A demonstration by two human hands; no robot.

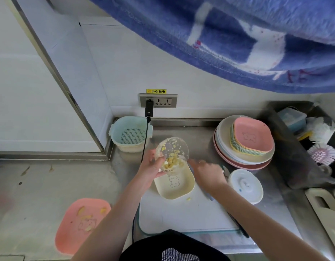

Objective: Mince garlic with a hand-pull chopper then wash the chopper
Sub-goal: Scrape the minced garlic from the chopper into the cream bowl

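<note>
Head view is showing my left hand (150,169) holding the clear chopper bowl (172,155), tipping it over the cream dish (175,185) on the white board (183,213) near the worktop's front edge. Minced garlic (172,161) is sticking inside. My right hand (208,172) is blurry, one finger pointing at the bowl; its lid (245,185) is lying just beside

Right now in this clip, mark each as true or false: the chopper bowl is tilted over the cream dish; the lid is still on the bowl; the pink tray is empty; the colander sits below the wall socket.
1. The left hand holds the chopper bowl tilted over the cream dish. True.
2. The lid is on the bowl. False: the white lid lies on the counter.
3. The pink tray is empty. False: it holds yellowish scraps.
4. The colander sits below the wall socket. True.
</note>
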